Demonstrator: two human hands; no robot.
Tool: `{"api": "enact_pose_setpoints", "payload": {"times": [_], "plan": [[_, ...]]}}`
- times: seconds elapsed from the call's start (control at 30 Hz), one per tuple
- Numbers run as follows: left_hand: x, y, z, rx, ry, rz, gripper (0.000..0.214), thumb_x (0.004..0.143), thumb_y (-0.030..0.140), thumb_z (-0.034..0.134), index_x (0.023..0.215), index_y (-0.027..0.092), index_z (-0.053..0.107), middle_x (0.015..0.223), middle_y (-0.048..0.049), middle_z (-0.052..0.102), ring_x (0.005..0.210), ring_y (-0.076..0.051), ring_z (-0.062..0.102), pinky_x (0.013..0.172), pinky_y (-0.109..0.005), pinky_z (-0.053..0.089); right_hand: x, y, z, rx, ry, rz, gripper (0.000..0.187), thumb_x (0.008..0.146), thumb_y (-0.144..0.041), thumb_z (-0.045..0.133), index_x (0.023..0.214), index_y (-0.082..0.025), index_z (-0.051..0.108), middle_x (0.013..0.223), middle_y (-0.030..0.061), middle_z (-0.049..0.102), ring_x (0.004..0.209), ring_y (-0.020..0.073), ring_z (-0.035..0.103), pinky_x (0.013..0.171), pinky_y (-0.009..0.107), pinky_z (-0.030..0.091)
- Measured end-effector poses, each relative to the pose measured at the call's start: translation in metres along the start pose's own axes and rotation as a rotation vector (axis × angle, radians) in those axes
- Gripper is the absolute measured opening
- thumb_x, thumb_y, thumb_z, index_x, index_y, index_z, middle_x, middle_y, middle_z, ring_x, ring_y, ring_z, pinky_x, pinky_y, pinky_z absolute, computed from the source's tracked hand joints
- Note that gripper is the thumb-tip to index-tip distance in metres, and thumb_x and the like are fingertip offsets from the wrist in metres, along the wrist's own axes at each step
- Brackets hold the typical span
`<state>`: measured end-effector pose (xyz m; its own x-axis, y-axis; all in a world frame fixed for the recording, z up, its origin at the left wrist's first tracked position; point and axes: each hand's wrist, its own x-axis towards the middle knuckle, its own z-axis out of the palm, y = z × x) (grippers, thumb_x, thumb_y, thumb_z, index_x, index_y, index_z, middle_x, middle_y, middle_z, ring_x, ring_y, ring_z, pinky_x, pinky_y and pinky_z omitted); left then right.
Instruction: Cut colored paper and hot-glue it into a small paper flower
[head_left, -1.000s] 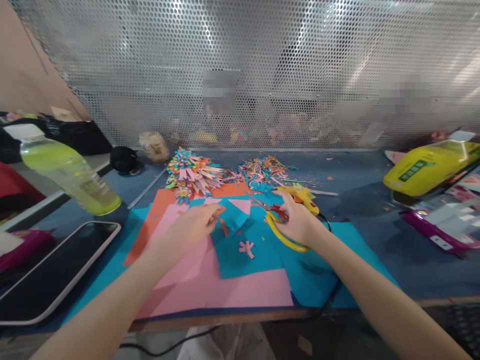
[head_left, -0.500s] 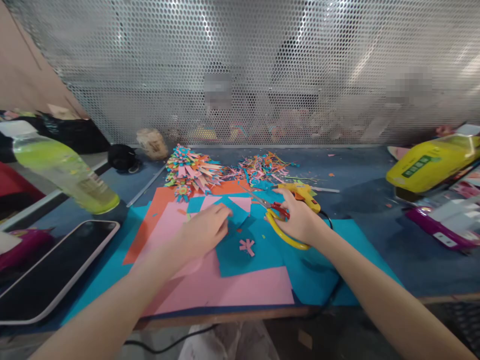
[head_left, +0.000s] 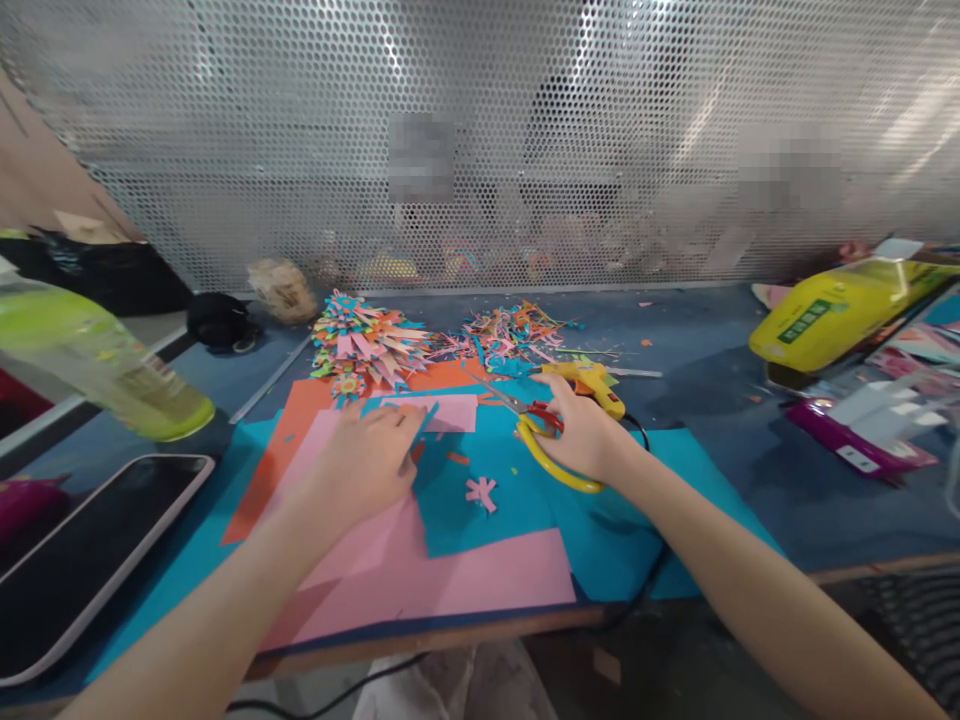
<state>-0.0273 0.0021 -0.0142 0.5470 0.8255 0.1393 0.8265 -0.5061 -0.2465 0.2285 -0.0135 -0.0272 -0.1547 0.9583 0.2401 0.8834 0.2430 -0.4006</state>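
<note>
My left hand (head_left: 367, 455) lies on the pink paper (head_left: 450, 585) with its fingers curled, the fingertips touching the edge of a teal sheet (head_left: 487, 500); I cannot see anything in them. My right hand (head_left: 574, 430) is closed around the yellow-handled scissors (head_left: 540, 430), whose blades point left and away over the teal sheet. A small pink cut-out shape (head_left: 481, 491) lies on the teal sheet between the hands. An orange sheet (head_left: 289, 440) lies under the pink one.
A pile of coloured paper strips and scraps (head_left: 390, 345) sits behind the sheets. A yellow glue gun (head_left: 592, 382) lies by my right hand. A green bottle (head_left: 97, 365) and a tablet (head_left: 82, 550) are at left, yellow and purple packets (head_left: 832, 320) at right. A perforated metal screen (head_left: 480, 150) closes the back.
My left hand drew back toward me and to the left, off the folded teal piece. The right hand kept hold of the scissors. The view shifted slightly right.
</note>
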Motion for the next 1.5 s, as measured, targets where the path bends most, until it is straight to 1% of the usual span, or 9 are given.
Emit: {"api": "enact_pose_setpoints", "payload": {"times": [0.17, 0.23, 0.33, 0.63, 0.83, 1.13, 1.27, 1.4, 1.5], "plan": [[0.000, 0.008, -0.001, -0.064, 0.058, 0.124, 0.061, 0.070, 0.003, 0.039, 0.129, 0.018, 0.038, 0.130, -0.0107, 0.047, 0.119, -0.029, 0.041, 0.093, -0.044, 0.033, 0.000, -0.001, -0.001, 0.003, -0.003, 0.012, 0.061, 0.073, -0.040, 0.053, 0.124, -0.015, 0.033, 0.073, 0.0060, 0.066, 0.063, 0.0211, 0.063, 0.052, 0.023, 0.038], [0.000, 0.013, -0.002, -0.074, 0.074, 0.259, 0.066, 0.070, -0.003, 0.034, 0.130, 0.023, 0.036, 0.131, -0.0070, 0.047, 0.126, -0.026, 0.032, 0.099, -0.047, 0.026, 0.000, -0.001, -0.001, 0.005, 0.010, 0.024, 0.062, 0.072, -0.040, 0.054, 0.125, -0.015, 0.032, 0.073, 0.0059, 0.066, 0.065, 0.0218, 0.063, 0.053, 0.024, 0.039], [0.000, 0.018, 0.001, -0.107, 0.070, 0.410, 0.065, 0.073, 0.002, 0.038, 0.132, 0.026, 0.031, 0.126, -0.0077, 0.052, 0.125, -0.025, 0.035, 0.101, -0.050, 0.020, 0.001, 0.001, 0.000, 0.007, 0.027, 0.037, 0.063, 0.073, -0.042, 0.054, 0.126, -0.015, 0.031, 0.074, 0.0065, 0.067, 0.067, 0.0225, 0.064, 0.056, 0.025, 0.041], [0.015, 0.011, 0.014, -0.158, 0.096, 0.252, 0.052, 0.080, 0.020, 0.037, 0.131, 0.012, 0.033, 0.116, -0.0174, 0.056, 0.109, -0.030, 0.050, 0.092, -0.050, 0.030, 0.000, 0.001, 0.000, 0.029, 0.031, 0.069, 0.061, 0.072, -0.038, 0.056, 0.125, -0.017, 0.032, 0.084, 0.0082, 0.067, 0.074, 0.0229, 0.064, 0.059, 0.025, 0.044], [0.018, 0.010, 0.009, -0.112, 0.139, 0.119, 0.043, 0.084, 0.025, 0.032, 0.123, 0.012, 0.044, 0.106, -0.0149, 0.063, 0.101, -0.027, 0.055, 0.095, -0.050, 0.025, -0.001, 0.000, -0.006, 0.035, 0.018, 0.089, 0.064, 0.072, -0.039, 0.056, 0.127, -0.018, 0.030, 0.088, 0.0087, 0.066, 0.076, 0.0236, 0.064, 0.058, 0.026, 0.043], [0.070, 0.023, 0.018, -0.080, 0.050, 0.316, 0.050, 0.080, 0.013, 0.040, 0.129, 0.013, 0.031, 0.111, -0.0146, 0.060, 0.099, -0.024, 0.057, 0.082, -0.035, 0.038, 0.001, 0.003, -0.004, 0.054, 0.072, 0.126, 0.060, 0.073, -0.041, 0.055, 0.124, -0.017, 0.033, 0.074, 0.0066, 0.066, 0.073, 0.0225, 0.063, 0.059, 0.026, 0.043], [0.086, 0.025, 0.027, -0.091, 0.064, 0.371, 0.048, 0.082, 0.010, 0.036, 0.129, 0.011, 0.031, 0.112, -0.0149, 0.060, 0.108, -0.024, 0.053, 0.089, -0.039, 0.035, 0.002, 0.006, -0.006, 0.044, 0.127, 0.133, 0.058, 0.073, -0.043, 0.054, 0.122, -0.018, 0.035, 0.076, 0.0071, 0.065, 0.073, 0.0223, 0.063, 0.059, 0.026, 0.042], [0.084, 0.024, 0.034, -0.108, 0.156, 0.462, 0.050, 0.084, 0.009, 0.033, 0.133, 0.013, 0.025, 0.122, -0.0134, 0.054, 0.120, -0.023, 0.042, 0.101, -0.049, 0.017, 0.003, 0.007, -0.006, 0.053, 0.149, 0.125, 0.059, 0.073, -0.043, 0.054, 0.122, -0.018, 0.035, 0.079, 0.0075, 0.065, 0.072, 0.0213, 0.063, 0.059, 0.026, 0.043], [0.081, 0.026, 0.034, -0.087, 0.198, 0.456, 0.046, 0.085, 0.007, 0.032, 0.131, 0.012, 0.030, 0.117, -0.0163, 0.057, 0.116, -0.023, 0.046, 0.101, -0.052, 0.017, 0.003, 0.008, -0.004, 0.047, 0.147, 0.120, 0.057, 0.073, -0.042, 0.054, 0.121, -0.018, 0.036, 0.077, 0.0070, 0.065, 0.070, 0.0209, 0.062, 0.058, 0.026, 0.042]]}}
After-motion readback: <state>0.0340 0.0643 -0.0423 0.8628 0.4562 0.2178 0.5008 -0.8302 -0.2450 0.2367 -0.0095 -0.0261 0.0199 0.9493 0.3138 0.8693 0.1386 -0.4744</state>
